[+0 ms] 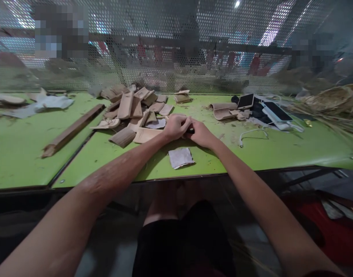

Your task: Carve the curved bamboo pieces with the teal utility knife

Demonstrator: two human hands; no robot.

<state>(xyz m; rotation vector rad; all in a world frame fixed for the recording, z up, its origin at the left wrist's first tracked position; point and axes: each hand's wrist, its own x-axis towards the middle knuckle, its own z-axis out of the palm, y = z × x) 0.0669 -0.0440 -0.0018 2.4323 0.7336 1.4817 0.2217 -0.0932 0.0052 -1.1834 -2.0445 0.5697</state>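
My left hand [175, 126] and my right hand [202, 134] meet over the green table, both with fingers closed. A small black object [190, 131], perhaps a handle, shows in the grip of my right hand; the rest of it is hidden. What my left hand grips is covered by its fingers, though a pale wooden edge shows near them. Just left of my left hand lies a pale curved wood piece [147, 135], beside a heap of curved wood or bamboo pieces [126, 104]. Nearer to me lies a worn grey square sheet [180, 157], resembling sandpaper.
A long wooden strip [74, 130] lies at the left, beyond it a crumpled white sheet [54, 102]. Two phones [245, 101] and a white cable [253, 131] lie at the right, near dry fibres [332, 102]. A perforated metal screen [165, 46] closes the back.
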